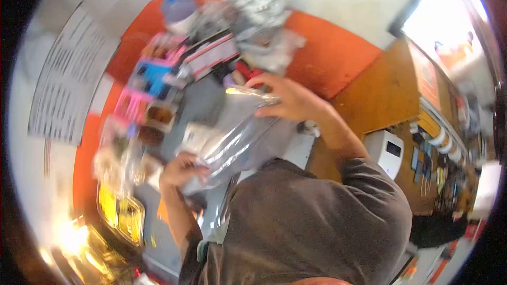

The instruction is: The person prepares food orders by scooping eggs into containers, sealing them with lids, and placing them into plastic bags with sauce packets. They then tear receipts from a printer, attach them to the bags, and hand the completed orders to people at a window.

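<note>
A large clear plastic bag (235, 140) is stretched between my two hands above the grey table. My right hand (288, 97) grips its top edge at the upper right, thumb and fingers closed on the plastic. At the lower left of the bag, my left hand (184, 171) has its fingers and thumb on the plastic, somewhat blurred. A pale, boxy item (196, 136) lies behind or under the bag; the plastic's glare hides whether anything is inside.
Pink baskets (132, 104) and a blue basket (153, 78) line the table's far left edge. Beyond are a black-and-pink box (211, 55) and clear bags (261, 5). A gold tray (120, 214) sits lower left. A white device (384, 153) stands on the wooden desk at right.
</note>
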Motion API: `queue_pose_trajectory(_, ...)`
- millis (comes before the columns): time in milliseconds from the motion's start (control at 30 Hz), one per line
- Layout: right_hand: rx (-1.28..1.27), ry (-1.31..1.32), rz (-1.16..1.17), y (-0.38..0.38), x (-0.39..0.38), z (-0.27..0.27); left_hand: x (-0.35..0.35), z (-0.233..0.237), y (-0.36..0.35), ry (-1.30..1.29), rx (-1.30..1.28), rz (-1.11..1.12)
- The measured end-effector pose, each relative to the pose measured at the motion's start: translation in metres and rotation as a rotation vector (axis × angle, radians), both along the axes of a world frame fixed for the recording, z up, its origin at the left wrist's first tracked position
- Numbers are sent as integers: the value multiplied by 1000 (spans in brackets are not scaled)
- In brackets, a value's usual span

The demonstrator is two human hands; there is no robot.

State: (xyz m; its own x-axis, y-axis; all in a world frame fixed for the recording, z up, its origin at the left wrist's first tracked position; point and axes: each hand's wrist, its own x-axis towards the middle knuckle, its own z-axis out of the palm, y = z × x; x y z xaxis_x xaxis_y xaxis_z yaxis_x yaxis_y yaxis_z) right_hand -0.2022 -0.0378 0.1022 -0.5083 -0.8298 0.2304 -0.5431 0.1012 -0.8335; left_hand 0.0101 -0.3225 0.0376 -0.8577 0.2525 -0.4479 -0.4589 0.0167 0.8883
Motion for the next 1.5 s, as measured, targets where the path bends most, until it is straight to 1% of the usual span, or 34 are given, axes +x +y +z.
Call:
queue_pose_trajectory(33,-50,3,19,-9,10,-9,30,-31,-42,253,3,-24)
queue_pose_trajectory(67,-105,8,43,-19,19,-17,50,-99,-72,783,211,127)
queue_pose_trajectory(100,-58,-398,52,-24,31,-13,69,-140,-72,635,826,467)
queue_pose_trajectory(133,27,-800,54,-29,47,-11,84,-159,-56,474,1451,784)
queue_pose_trajectory(167,-80,-801,-15,-39,63,-17,77,-103,-18,528,1428,849)
queue_pose_trajectory(200,-188,-797,-94,-52,76,-23,67,-42,16,337,1248,929)
queue_pose_trajectory(267,-307,-754,-238,-68,89,-24,86,-25,49,306,1169,702)
queue_pose_trajectory(300,-291,-754,-199,-67,92,-27,98,-31,57,335,1170,735)
queue_pose_trajectory(367,-279,-681,-311,-63,92,-35,118,-46,72,403,1599,834)
queue_pose_trajectory(400,-256,-679,-277,-60,96,-37,127,-48,83,434,1607,864)
queue_pose_trajectory(467,-345,-742,-257,-59,112,-35,147,-47,101,561,1324,855)
queue_pose_trajectory(500,-319,-755,-231,-56,123,-25,154,-54,111,486,1261,772)
queue_pose_trajectory(533,-294,-757,-197,-54,128,-21,157,-63,114,510,1266,808)
queue_pose_trajectory(600,-148,-653,-37,-44,124,-16,156,-77,115,304,484,813)
queue_pose_trajectory(633,-113,-709,-17,-38,122,-12,154,-66,112,311,491,836)
queue_pose_trajectory(667,-103,-703,-1,-36,122,-5,149,-50,105,331,734,942)
queue_pose_trajectory(733,-180,-770,14,-32,118,9,141,-24,100,372,1237,1119)
queue_pose_trajectory(767,-172,-763,27,-30,111,8,139,-60,101,393,1316,1040)
queue_pose_trajectory(800,-139,-674,-29,-28,100,4,135,-58,110,409,1320,1048)
queue_pose_trajectory(833,-110,-587,-87,-26,91,-1,132,-53,123,468,1449,970)
queue_pose_trajectory(867,-110,-583,-78,-23,86,-5,129,-46,132,524,1571,882)
queue_pose_trajectory(900,-116,-527,-108,-17,81,-9,126,-36,136,567,1548,816)
queue_pose_trajectory(933,-119,-472,-140,-9,74,-14,117,-42,139,571,1552,818)
queue_pose_trajectory(967,-113,-470,-141,0,66,-22,105,-56,143,513,1111,949)
queue_pose_trajectory(1000,-136,-551,-125,8,59,-27,95,-65,146,438,665,1038)
queue_pose_trajectory(1033,-161,-633,-109,15,53,-30,88,-74,147,486,776,1085)
queue_pose_trajectory(1067,-159,-634,-111,22,49,-31,81,-82,149,483,779,1086)
queue_pose_trajectory(1133,-77,-687,-169,28,55,-19,73,-84,150,366,516,1108)
queue_pose_trajectory(1267,-80,-710,-194,49,15,-63,56,-92,155,264,544,1116)
queue_pose_trajectory(1333,0,-469,-183,49,-3,-89,56,-85,156,375,391,1010)
queue_pose_trajectory(1367,-1,-475,-184,48,-8,-102,57,-78,161,356,417,1050)
queue_pose_trajectory(1400,-9,-499,-148,47,-13,-115,60,-83,163,352,412,1049)
queue_pose_trajectory(1467,-17,-526,-104,43,-19,-130,65,-96,164,387,340,953)
queue_pose_trajectory(1500,23,-403,-143,39,-20,-134,65,-90,166,387,334,959)
